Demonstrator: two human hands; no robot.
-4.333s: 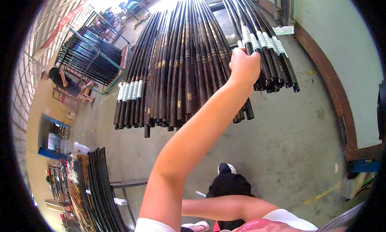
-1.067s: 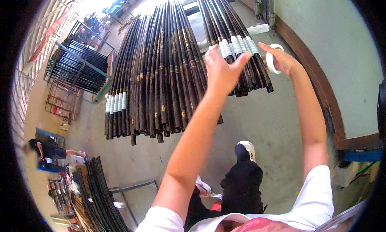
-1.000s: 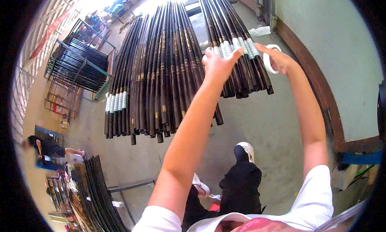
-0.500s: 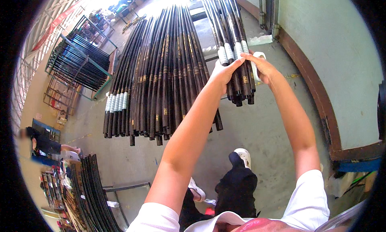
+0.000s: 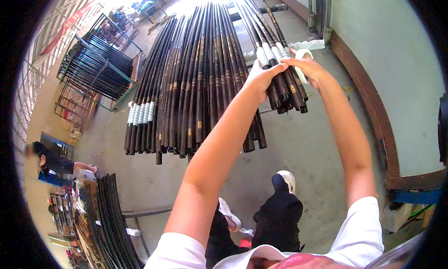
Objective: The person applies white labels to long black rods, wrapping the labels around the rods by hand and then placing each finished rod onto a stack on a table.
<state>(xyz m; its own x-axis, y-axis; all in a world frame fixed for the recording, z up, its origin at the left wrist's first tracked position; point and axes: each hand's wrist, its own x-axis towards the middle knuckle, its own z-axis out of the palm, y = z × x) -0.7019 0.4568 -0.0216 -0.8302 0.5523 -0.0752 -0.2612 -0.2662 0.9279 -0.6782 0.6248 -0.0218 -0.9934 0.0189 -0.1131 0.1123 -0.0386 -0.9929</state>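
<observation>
A bundle of slim black poles with gold markings slants away in front of me, white wrapped bands around several of them. My left hand is closed around the bundle's left side, just below the bands. On the right side, my right hand grips the same bundle, its thumb reaching across toward the left thumb. A white loop hangs about the right hand's fingers; its kind I cannot make out. Beside the bundle, to the left, many similar poles lie in a wide row, some with white bands.
A green-framed rack of dark poles stands at far left. More dark poles are at lower left, near a person. A pale wall with a brown base runs along the right. My shoes are on the grey floor.
The held bundle's near ends have swung slightly right and away from me, and look more spread. Both hands keep their hold. The whole view has shifted a little.
</observation>
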